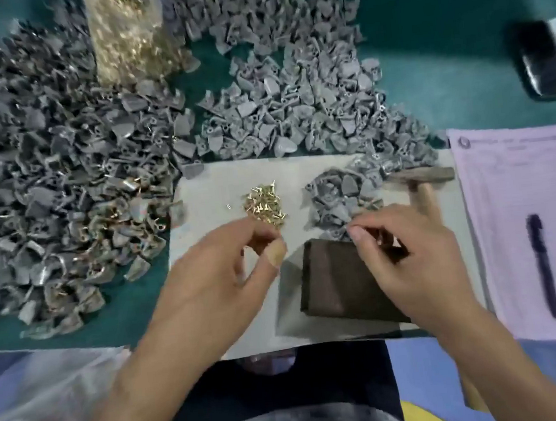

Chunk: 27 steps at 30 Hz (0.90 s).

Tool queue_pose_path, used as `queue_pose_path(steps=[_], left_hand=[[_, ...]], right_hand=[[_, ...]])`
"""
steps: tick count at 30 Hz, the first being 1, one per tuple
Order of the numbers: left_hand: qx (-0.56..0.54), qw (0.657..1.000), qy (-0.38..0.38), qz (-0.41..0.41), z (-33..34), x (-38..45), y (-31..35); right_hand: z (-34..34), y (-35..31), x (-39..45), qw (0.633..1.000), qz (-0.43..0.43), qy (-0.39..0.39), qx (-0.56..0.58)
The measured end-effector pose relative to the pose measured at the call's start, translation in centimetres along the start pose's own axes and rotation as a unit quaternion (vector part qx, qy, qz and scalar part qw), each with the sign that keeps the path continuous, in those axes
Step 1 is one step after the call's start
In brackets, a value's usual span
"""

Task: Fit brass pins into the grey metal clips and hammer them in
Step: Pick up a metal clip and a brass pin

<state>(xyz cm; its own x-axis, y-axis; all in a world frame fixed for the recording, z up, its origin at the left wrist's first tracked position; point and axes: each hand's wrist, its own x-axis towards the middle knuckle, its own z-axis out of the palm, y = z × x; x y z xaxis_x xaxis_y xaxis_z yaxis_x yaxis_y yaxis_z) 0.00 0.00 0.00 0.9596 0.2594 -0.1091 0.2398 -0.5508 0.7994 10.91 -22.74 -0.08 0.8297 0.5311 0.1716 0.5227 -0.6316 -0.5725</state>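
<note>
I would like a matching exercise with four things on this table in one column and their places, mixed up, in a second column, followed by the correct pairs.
Things
1. hammer
2. pen
3. loose brass pins
4. dark block

Places
A. on the white printed sheet at the right
B. under the right hand, at the near edge of the grey mat
C. beside the small heap of grey clips, head at the mat's right edge
D. in a little pile just beyond the left hand

Pairs: 1-C, 2-A, 3-D, 4-B
</note>
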Motion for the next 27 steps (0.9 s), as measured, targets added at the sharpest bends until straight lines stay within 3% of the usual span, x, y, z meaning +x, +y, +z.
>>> queue_pose_path(steps=[4, 9, 12, 22, 27], left_hand=[[0.003, 0.999, -0.027, 0.04, 3.2, -1.1, -0.5], [0.044, 0.992, 0.079, 0.084, 5.6, -1.9, -1.2], [0.083, 0.985, 0.09, 0.121, 6.3, -2.1, -1.9], [0.017, 0.983, 0.142, 0.12, 6.7, -2.2, -2.2], [-0.002, 0.985, 0.101, 0.141, 6.5, -2.8, -2.2]], right_hand=[[1.0, 0.5, -0.1, 0.996, -0.05, 0.005, -0.07], [1.4, 0.7, -0.2, 0.995, -0.082, 0.015, -0.056], [1.6, 1.0, -0.1, 0.992, -0.112, 0.029, -0.045], [1.5, 0.2, 0.0, 0.987, -0.158, 0.012, -0.015], [1.6, -0.6, 0.0, 0.981, -0.192, 0.001, -0.008]])
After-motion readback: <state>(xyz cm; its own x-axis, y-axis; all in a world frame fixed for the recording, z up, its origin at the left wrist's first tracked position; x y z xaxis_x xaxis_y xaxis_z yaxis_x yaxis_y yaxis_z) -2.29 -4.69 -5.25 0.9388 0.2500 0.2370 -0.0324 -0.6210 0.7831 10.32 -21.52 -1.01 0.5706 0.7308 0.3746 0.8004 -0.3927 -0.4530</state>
